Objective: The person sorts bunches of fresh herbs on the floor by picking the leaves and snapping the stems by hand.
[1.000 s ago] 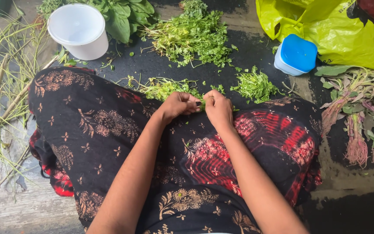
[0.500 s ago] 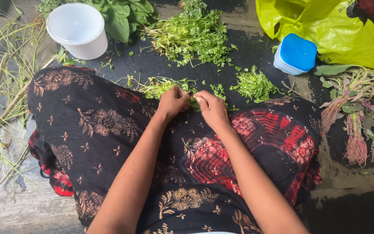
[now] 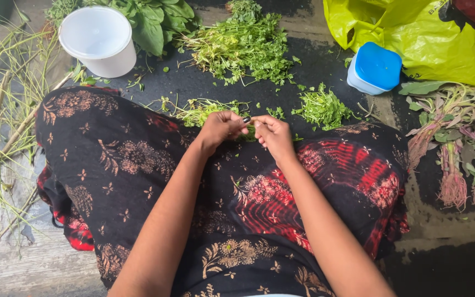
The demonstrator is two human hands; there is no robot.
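My left hand point(image 3: 221, 128) and my right hand point(image 3: 273, 135) meet fingertip to fingertip above my lap, over a black and red patterned cloth point(image 3: 138, 165). Both pinch a small green herb sprig point(image 3: 250, 131) between them; most of the sprig is hidden by the fingers. Just beyond my left hand lies a small bunch of thin herb stems point(image 3: 199, 110). A little heap of plucked green leaves point(image 3: 320, 107) lies beyond my right hand. A large pile of leafy herbs point(image 3: 243, 47) sits farther out on the dark ground.
A white plastic tub point(image 3: 101, 38) stands at the upper left beside broad green leaves point(image 3: 149, 22). A blue-lidded container point(image 3: 375, 69) sits by a yellow plastic bag point(image 3: 413, 33). Reddish-rooted greens point(image 3: 457, 137) lie at right. Stripped stalks point(image 3: 1, 110) litter the left side.
Both hands have shifted slightly left and forward together, still pinching the sprig, and the right hand's fingers have turned toward the left hand.
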